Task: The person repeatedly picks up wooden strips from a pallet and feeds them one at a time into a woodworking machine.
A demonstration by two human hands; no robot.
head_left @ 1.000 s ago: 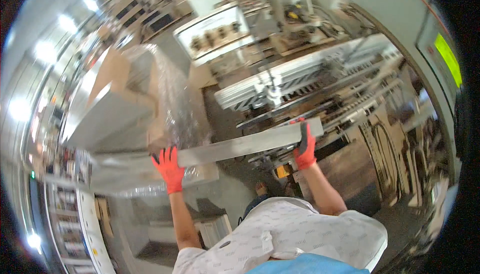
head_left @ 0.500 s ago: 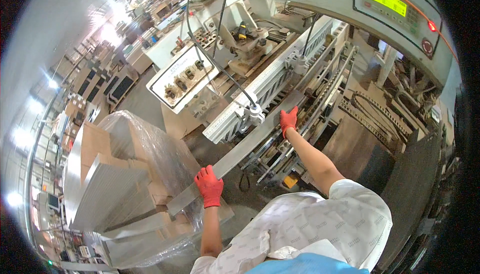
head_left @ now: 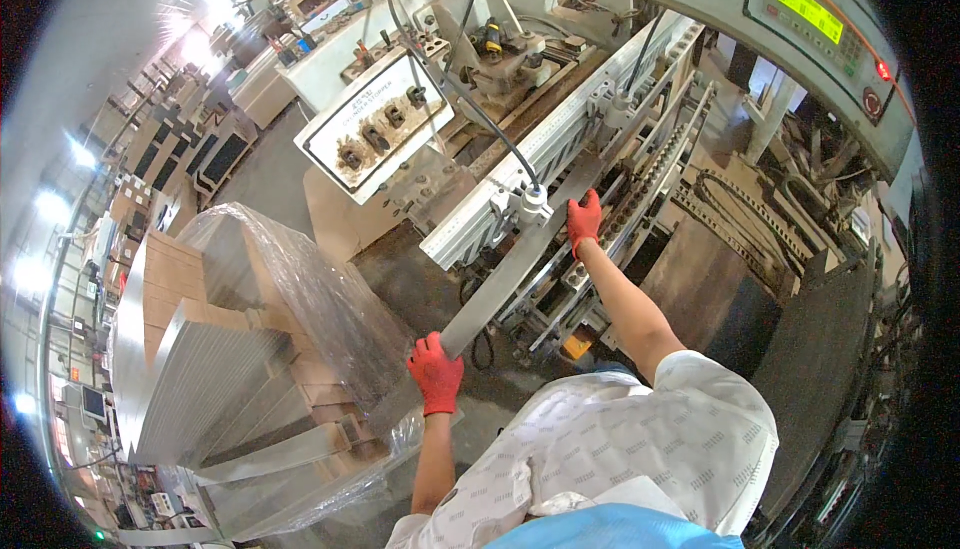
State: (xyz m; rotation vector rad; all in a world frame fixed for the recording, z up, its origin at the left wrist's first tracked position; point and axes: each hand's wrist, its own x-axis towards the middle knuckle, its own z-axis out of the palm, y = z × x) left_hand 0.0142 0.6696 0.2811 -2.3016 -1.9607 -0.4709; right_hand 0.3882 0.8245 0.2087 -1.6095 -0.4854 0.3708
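Observation:
A long, narrow grey board point(head_left: 505, 287) slants from my left hand up into the machine, along its ruled white metal rail point(head_left: 480, 224). My left hand point(head_left: 435, 373), in a red glove, is closed on the board's near end. Further up, my right hand point(head_left: 584, 222), gloved in red too, grips the board's right edge beside the machine's slotted guide bars point(head_left: 640, 194). A white clamp cylinder point(head_left: 530, 206) with a black hose stands on the rail, just left of the board. The board's far end runs in under the machine parts and cannot be made out.
At lower left stands a stack of grey boards point(head_left: 215, 389), partly wrapped in clear film point(head_left: 310, 269). A white switch panel point(head_left: 375, 134) sits beyond the rail. The control box with a lit screen point(head_left: 810, 11) hangs at upper right. A dark conveyor belt point(head_left: 815, 369) lies right.
The board has slid up and right into the machine. Its near end stuck out past my left hand before; now that hand is at the end. My view has shifted slightly.

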